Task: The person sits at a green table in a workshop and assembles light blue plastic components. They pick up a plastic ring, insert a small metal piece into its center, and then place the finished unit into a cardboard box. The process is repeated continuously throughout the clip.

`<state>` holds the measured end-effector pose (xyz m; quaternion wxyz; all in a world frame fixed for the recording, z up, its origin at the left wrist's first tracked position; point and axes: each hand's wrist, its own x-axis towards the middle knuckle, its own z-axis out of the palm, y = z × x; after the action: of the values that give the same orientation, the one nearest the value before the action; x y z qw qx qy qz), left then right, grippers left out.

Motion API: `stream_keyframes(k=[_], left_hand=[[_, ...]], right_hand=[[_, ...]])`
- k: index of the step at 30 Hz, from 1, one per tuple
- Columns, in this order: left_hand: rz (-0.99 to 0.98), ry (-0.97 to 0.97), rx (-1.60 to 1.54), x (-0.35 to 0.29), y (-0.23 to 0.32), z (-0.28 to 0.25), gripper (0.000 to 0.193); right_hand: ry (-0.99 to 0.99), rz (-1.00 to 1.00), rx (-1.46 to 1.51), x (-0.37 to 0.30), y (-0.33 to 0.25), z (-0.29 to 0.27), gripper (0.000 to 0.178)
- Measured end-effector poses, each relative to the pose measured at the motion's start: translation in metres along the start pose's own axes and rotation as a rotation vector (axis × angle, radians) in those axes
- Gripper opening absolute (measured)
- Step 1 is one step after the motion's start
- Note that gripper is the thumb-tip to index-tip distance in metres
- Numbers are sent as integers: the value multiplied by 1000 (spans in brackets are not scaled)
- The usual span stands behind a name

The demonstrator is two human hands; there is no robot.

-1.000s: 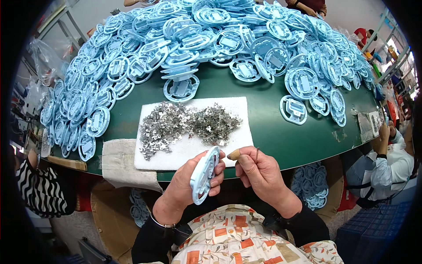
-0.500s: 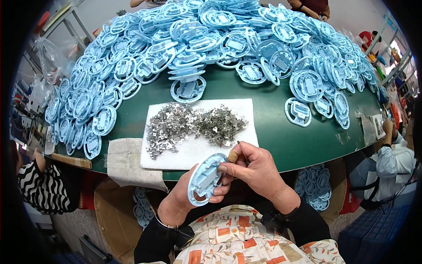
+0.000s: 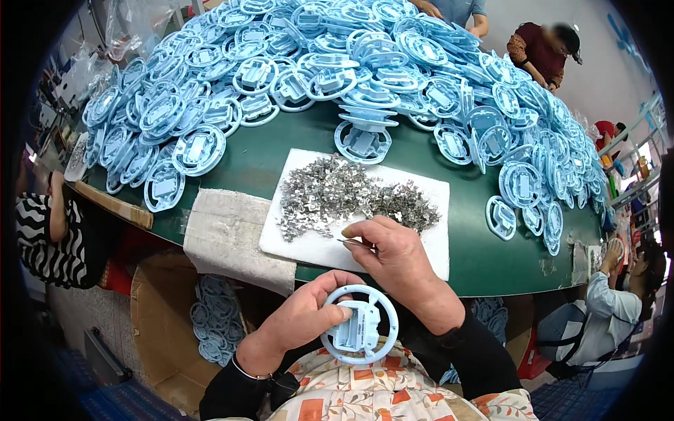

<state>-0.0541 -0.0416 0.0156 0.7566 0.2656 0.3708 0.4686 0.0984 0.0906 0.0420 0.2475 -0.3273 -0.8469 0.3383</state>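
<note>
"What looks biggest from where you're standing?"

"The green table (image 3: 467,219), easily. After that, the heap of pale blue wheel-shaped parts (image 3: 421,49) sprawling across its far side and down to the left."

"And closer to the worker?"

"A white foam board (image 3: 437,247), lying askew near the front edge, with a pale cloth (image 3: 228,235) just left of it, drooping over that edge. Small metal pieces (image 3: 316,196) are spread on the board."

"What about the hands?"

"The left hand (image 3: 298,316) grips one blue wheel (image 3: 365,326) by its upper left, thumb on the raised middle — it's over the lap, just off the table. The right hand (image 3: 397,256) pinches a thin tool (image 3: 354,243), its tip pointing left, near the metal pieces."

"Anything caught in that tip?"

"Too small — I can't tell."
</note>
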Motion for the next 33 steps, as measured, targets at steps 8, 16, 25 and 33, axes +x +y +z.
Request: stream_keyframes(k=[8, 16, 25, 33], left_hand=[[52, 124, 62, -13, 10, -10, 42], [96, 214, 99, -7, 15, -12, 26], [236, 351, 334, 0, 7, -14, 26], [422, 340, 650, 21, 16, 16, 19]], right_hand=[[-78, 53, -186, 18, 4, 25, 16], [-52, 33, -208, 20, -3, 29, 12], [-197, 27, -14, 8, -11, -10, 10], [-179, 149, 245, -17, -13, -35, 11]])
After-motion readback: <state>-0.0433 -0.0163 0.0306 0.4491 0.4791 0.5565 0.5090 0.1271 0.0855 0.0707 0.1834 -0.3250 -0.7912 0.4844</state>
